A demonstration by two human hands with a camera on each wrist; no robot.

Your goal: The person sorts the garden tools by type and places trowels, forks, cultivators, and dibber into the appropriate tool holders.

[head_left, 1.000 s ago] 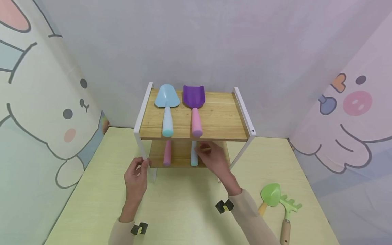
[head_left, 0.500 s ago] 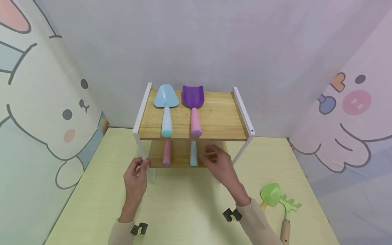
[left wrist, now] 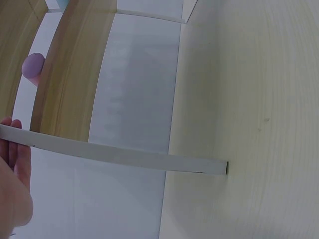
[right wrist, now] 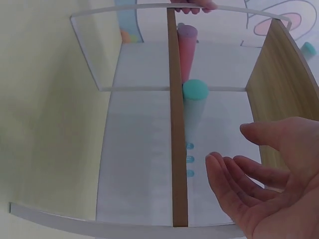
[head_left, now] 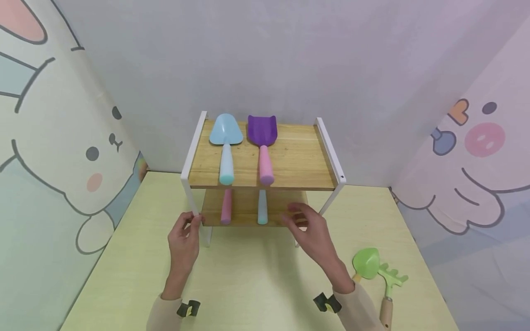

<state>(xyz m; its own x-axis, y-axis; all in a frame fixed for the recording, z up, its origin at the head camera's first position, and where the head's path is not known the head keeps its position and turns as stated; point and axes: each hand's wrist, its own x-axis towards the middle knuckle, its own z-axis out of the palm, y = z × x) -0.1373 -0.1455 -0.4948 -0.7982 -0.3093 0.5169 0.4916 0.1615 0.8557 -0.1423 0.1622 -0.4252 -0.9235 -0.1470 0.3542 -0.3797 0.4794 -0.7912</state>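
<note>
A two-tier wooden shelf rack with white metal sides stands on the table. My left hand grips its left front post with thumb and fingers. On the top board lie a light blue trowel and a purple shovel with a pink handle. The lower board carries a tool with a pink handle and one with a light blue handle; the top board hides their heads in the head view. My right hand, holding nothing, hovers right of the light blue handle, its fingers relaxed and apart.
On the table's right side lie a green trowel and a green hand rake with a brown handle. Cartoon-printed cloth walls stand behind and at both sides. Three small blue tips show beside the lower board in the right wrist view.
My right hand has let go of the light blue handle on the lower board and drawn back to the right. The left hand has stayed on the post.
</note>
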